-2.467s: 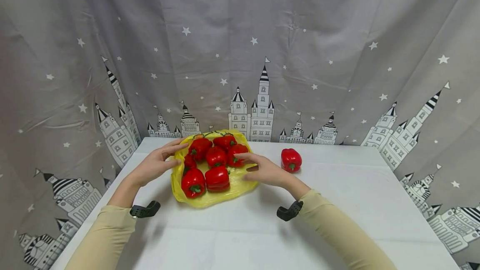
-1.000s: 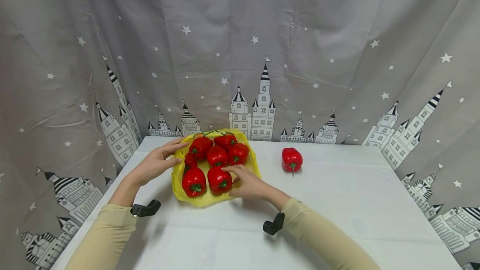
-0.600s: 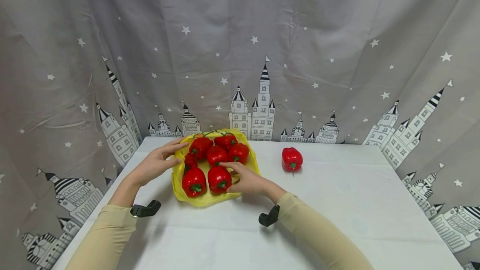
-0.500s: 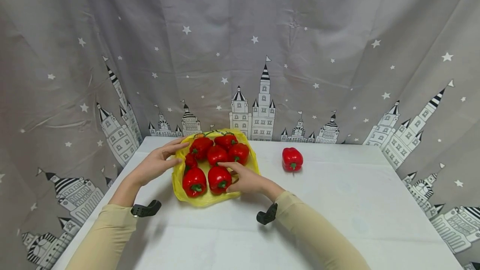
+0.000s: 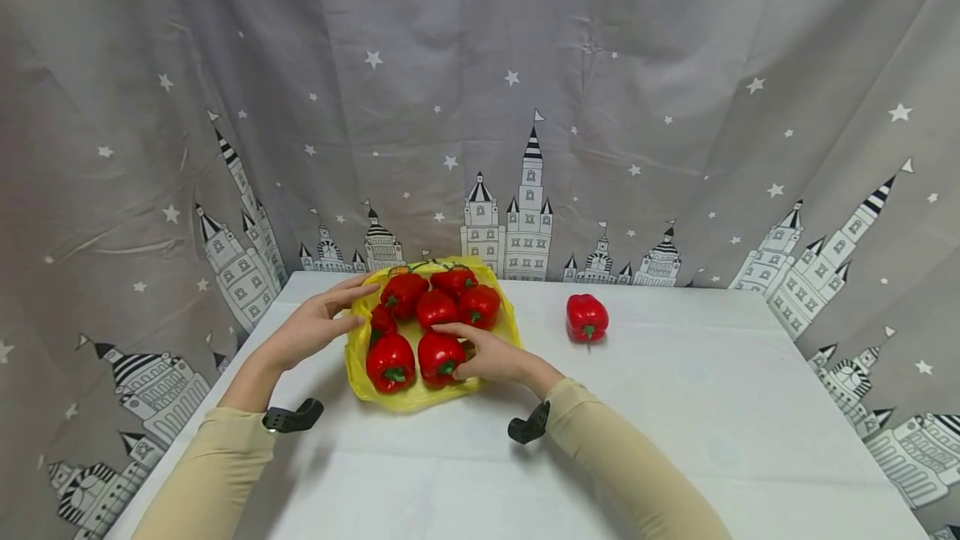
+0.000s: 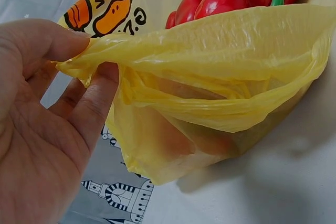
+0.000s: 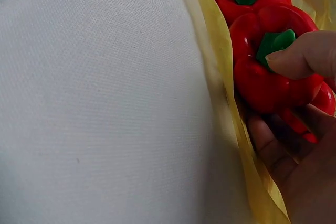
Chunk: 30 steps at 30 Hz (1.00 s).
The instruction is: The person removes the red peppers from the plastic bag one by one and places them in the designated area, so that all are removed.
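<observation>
A yellow plastic bag [image 5: 420,398] lies spread on the white table with several shiny red bell peppers in it. At its left side my left hand [image 5: 311,327] pinches the bag's edge [image 6: 100,51] between thumb and fingers. My right hand [image 5: 491,357] grips the front right bell pepper [image 5: 435,355]. In the right wrist view, the thumb lies by this pepper's green stem [image 7: 283,40] and the fingers curl under its side. Beside it sits another bell pepper [image 5: 386,357], stem facing forward. More bell peppers [image 5: 405,297] fill the back of the bag.
A single red bell pepper [image 5: 587,317] stands on the table [image 5: 675,407], right of the bag. A grey curtain [image 5: 637,40] printed with stars and castles hangs behind the table and along both sides. The bag carries a cartoon duck print [image 6: 105,14].
My right hand has moved left and forward-down from the bag's right side onto the front right bell pepper. That pepper has turned from sideways to stem forward. My left hand stays put.
</observation>
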{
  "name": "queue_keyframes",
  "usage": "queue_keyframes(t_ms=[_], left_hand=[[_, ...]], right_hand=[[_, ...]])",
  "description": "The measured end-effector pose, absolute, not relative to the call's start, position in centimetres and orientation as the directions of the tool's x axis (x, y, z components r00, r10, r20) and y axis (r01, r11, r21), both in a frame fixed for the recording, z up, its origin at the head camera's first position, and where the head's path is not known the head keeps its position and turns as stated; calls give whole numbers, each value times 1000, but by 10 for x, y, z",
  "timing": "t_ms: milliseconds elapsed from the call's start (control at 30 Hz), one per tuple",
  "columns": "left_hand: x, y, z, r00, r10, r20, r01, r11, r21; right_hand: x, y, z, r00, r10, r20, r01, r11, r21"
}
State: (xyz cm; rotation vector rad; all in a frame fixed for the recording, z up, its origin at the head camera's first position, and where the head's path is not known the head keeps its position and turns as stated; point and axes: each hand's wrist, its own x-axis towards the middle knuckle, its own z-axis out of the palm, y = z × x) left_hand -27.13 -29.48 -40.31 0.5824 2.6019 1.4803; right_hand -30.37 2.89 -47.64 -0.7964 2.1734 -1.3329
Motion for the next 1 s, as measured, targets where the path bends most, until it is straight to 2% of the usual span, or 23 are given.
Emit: queue_keyframes(t_ms=[467, 1000], left_hand=[[-271, -296, -402, -917, 382, 111, 288, 445, 848], [-272, -295, -403, -920, 377, 110, 281, 436, 855]], right_hand=[[-307, 32, -479, -710, -703, -43, -245, 304, -921], [-306, 35, -481, -729, -683, -51, -218, 302, -928]])
